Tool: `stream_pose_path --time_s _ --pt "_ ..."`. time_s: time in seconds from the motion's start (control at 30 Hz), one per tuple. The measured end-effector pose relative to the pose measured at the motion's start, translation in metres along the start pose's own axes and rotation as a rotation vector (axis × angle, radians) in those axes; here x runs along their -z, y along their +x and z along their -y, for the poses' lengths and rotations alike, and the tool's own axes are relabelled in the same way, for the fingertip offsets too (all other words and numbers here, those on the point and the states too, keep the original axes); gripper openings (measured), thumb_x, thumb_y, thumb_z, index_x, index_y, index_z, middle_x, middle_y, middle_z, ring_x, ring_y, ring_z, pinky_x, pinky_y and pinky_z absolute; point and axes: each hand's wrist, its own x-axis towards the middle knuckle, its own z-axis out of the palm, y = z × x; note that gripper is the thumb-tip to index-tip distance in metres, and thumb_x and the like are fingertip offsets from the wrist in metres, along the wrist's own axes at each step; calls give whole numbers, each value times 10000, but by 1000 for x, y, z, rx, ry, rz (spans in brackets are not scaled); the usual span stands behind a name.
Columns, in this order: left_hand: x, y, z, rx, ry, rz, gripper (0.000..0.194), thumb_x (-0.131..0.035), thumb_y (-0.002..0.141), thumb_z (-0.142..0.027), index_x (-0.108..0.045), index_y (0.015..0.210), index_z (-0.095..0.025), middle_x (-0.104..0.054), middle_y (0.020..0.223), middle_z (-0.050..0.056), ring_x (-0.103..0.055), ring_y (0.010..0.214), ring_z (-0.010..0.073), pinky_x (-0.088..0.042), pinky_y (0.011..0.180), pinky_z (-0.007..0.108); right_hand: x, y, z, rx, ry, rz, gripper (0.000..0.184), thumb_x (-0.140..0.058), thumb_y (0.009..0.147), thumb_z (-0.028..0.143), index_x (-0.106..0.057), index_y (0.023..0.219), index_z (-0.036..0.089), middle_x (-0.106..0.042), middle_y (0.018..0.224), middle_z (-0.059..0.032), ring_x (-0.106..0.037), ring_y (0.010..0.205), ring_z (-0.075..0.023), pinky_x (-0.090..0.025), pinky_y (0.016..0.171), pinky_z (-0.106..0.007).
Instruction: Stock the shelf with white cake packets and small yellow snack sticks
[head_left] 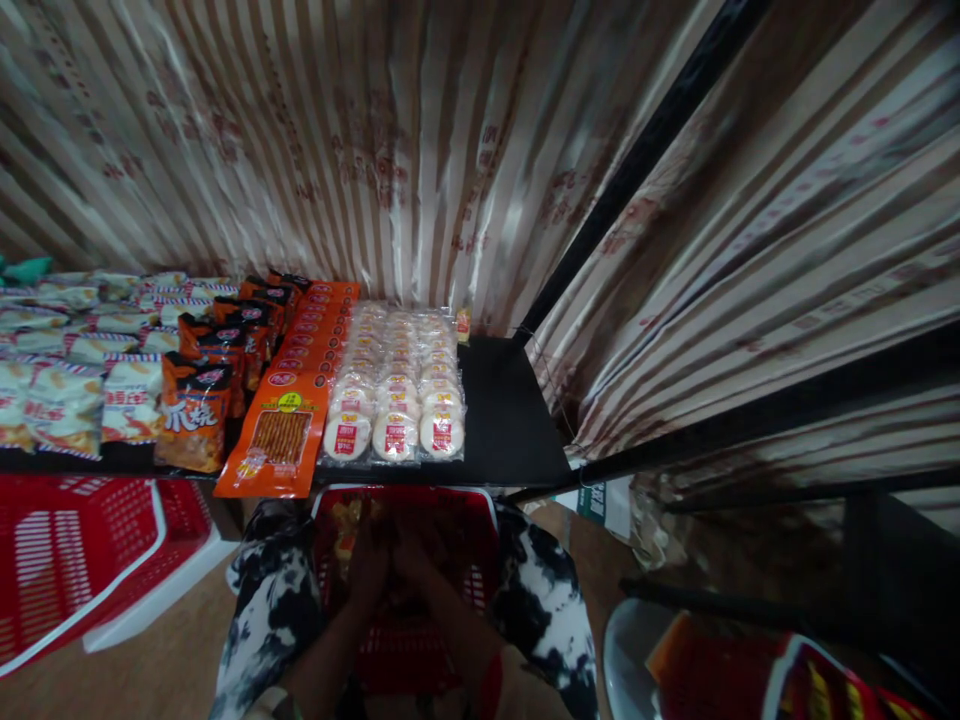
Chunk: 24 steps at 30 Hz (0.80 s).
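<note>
Both of my hands reach down into a red basket [480,530] between my knees, under the shelf's front edge. My left hand [370,560] is beside some yellowish packets [346,522] at the basket's left side. Close by, my right hand [411,555] is near the basket's middle, almost touching the left. Deep shadow hides the fingers of both hands, and whether they hold anything does not show. Above the basket, rows of round white crackers in clear wrappers [394,435] lie on the black shelf [510,410].
Left of the crackers lie orange flat snack packs [281,440], orange-black snack bags [193,415] and white snack bags [67,405]. Another red basket [60,560] stands at the left. Black frame bars [637,150] and striped sheeting [420,150] surround the shelf. A pale tub [626,660] sits lower right.
</note>
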Motion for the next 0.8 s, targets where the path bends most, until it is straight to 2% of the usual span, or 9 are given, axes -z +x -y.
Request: stream_pose_path --time_s 0.07,0.13,0.27,0.4,0.53,0.63,0.8 --pt "-2 0 2 -54 -38 -21 449 -299 867 -275 -455 1259 -120 -524 1302 149 -468 1236 202 -353 1033 320 1 -1 0 -27 87 45 473 -409 819 143 -523 1278 162 -554 1288 -136 -504 1207 -224 -347 1041 -375" --pt "-3 -2 4 -112 -42 -27 445 -316 849 -271 -492 1225 -110 -555 1259 160 -498 1203 221 -357 1037 346 4 -3 2 -37 149 32 464 -400 831 154 -520 1279 153 -550 1295 -130 -496 1216 -215 -334 1052 -365" --pt "-4 -7 7 -182 -2 -41 432 -303 856 -302 -536 1180 -137 -569 1255 141 -495 1207 240 -352 1050 399 13 -14 10 -30 185 -107 430 -360 852 157 -570 1227 180 -581 1265 -91 -506 1207 -196 -332 1057 -350" --pt "-5 -14 7 -218 38 9 439 -306 846 -293 -550 1155 -98 -568 1254 161 -507 1197 237 -362 1047 370 20 -30 9 -9 107 -281 394 -392 836 173 -628 1148 211 -628 1196 -80 -537 1167 -227 -356 1037 -384" --pt "-1 -24 6 -251 57 16 429 -324 815 -232 -550 1155 -97 -569 1256 147 -506 1200 203 -360 1048 321 17 -41 -2 68 104 -398 340 -461 813 236 -662 1087 217 -665 1105 -97 -569 1102 -264 -386 1002 -426" --pt "3 -32 6 -261 100 55 429 -348 807 -219 -551 1160 -84 -555 1276 149 -485 1222 195 -337 1062 302 11 -46 -16 110 170 -410 340 -514 759 230 -671 1060 219 -662 1109 -96 -576 1082 -269 -406 988 -429" --pt "-2 -50 1 -270 229 95 410 -358 788 -147 -591 1124 -116 -597 1229 111 -519 1185 171 -347 1043 260 3 -52 -46 80 221 -397 405 -496 682 157 -672 1046 173 -660 1107 -110 -561 1110 -257 -376 1025 -406"
